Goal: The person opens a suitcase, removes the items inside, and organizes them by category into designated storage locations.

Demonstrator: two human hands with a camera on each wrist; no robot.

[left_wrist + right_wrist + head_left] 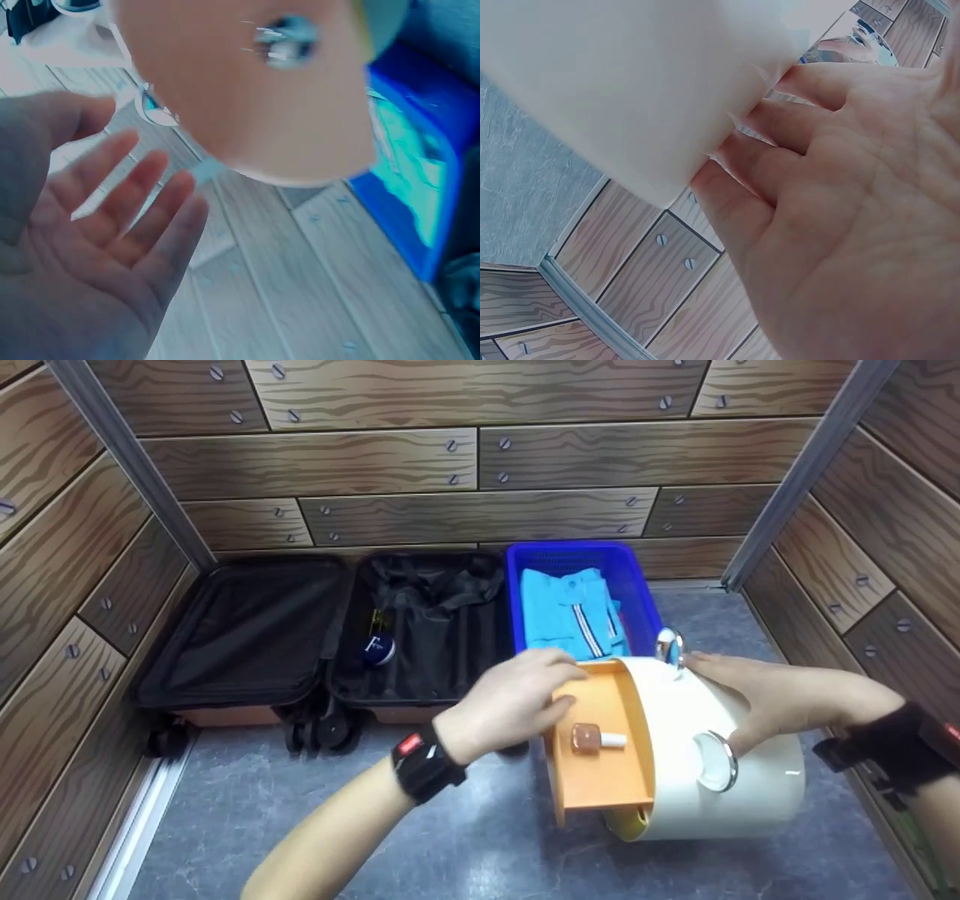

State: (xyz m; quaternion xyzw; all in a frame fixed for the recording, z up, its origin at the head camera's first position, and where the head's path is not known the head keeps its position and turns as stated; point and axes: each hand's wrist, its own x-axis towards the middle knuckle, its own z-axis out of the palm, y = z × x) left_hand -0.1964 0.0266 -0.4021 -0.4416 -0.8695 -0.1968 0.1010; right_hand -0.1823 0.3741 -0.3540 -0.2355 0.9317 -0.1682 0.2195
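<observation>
The head view looks down from above the white drawer cabinet point(712, 757); both wrist views sit close beside it, looking up past its sides point(247, 90) point(630, 82).

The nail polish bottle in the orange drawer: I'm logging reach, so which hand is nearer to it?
Left. The left hand is at the orange drawer's edge, just beside the nail polish bottle. The right hand rests on the white case, on its far side.

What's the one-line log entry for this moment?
left hand: open, at orange drawer | right hand: open, steadying white case | nail polish: in drawer
</observation>
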